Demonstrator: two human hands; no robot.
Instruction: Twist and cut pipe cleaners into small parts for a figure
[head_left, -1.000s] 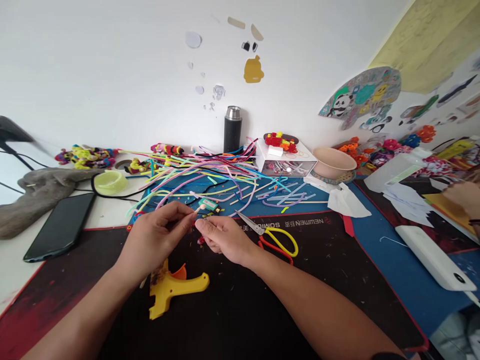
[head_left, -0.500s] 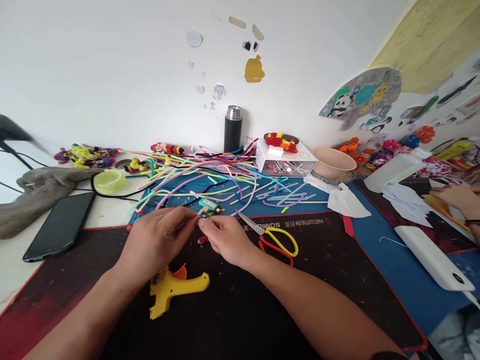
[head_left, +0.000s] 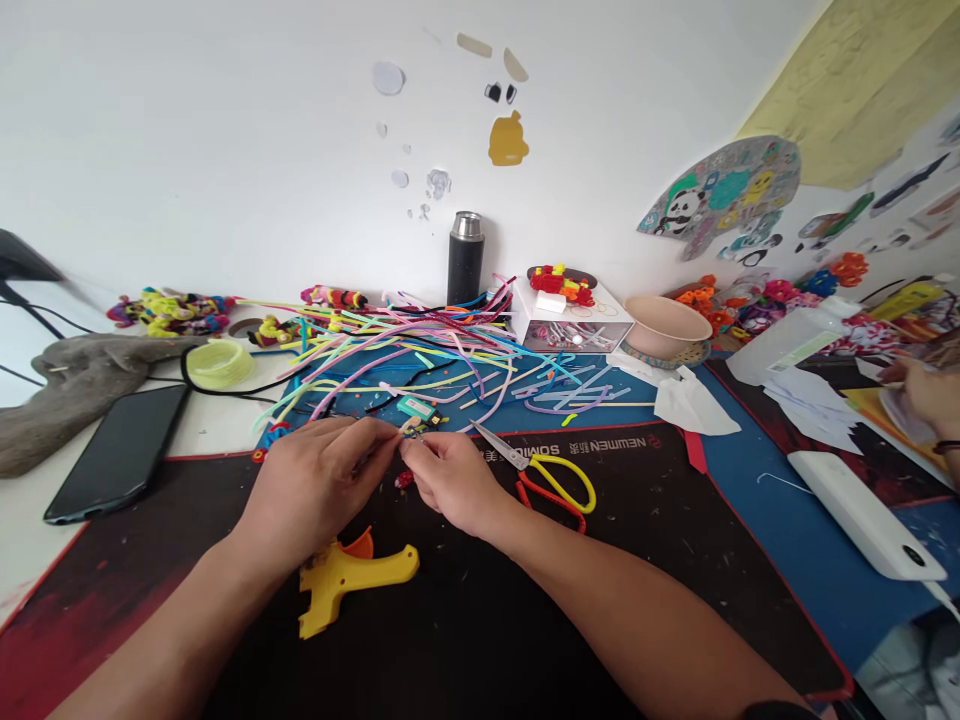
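Observation:
My left hand (head_left: 322,475) and my right hand (head_left: 454,480) meet over the mat, fingertips pinched together. What they hold between them is small and mostly hidden by the fingers. A dark red fuzzy piece (head_left: 404,480) shows just below the fingertips. Right behind them lies a small teal block (head_left: 418,408). Under my left wrist rests a yellow glue gun (head_left: 360,578) with an orange trigger. Scissors (head_left: 555,485) with one yellow and one red handle lie beside my right hand, blades towards the back left.
Pipe cleaners (head_left: 405,345) of many colours spread behind my hands. A black thermos (head_left: 466,260), a white box (head_left: 574,320) and a pinkish bowl (head_left: 667,328) stand along the wall. A phone (head_left: 120,450) lies left. At right are a white power bank (head_left: 866,515) and another person's hand (head_left: 930,390).
My fingertips have shifted slightly, the left ones a little to the right. The other person's hand at the far right has changed position. The things on the table stay where they were.

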